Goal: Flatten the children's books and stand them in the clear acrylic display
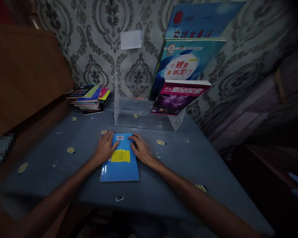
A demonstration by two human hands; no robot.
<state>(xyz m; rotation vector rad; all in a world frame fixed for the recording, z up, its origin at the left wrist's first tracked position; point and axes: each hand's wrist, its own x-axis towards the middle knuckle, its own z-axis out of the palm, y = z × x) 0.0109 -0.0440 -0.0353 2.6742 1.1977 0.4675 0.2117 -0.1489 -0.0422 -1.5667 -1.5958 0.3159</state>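
A thin blue book [121, 165] lies flat on the grey table [178, 165], back cover up, with a white barcode near its far edge and a yellow patch in the middle. My left hand [104, 147] rests on its left far corner, fingers stretched out flat. On the book's right far edge lies my right hand [140, 148], its fingers also spread and flat. Neither hand grips the book.
A clear acrylic stand [129, 110] behind the book holds three books leaning right: a magenta one [178, 96], a teal-and-white one [183, 62], a blue one [201, 19]. A stack of books [90, 97] lies at the back left. Patterned wallpaper lines the back; a brown panel stands left.
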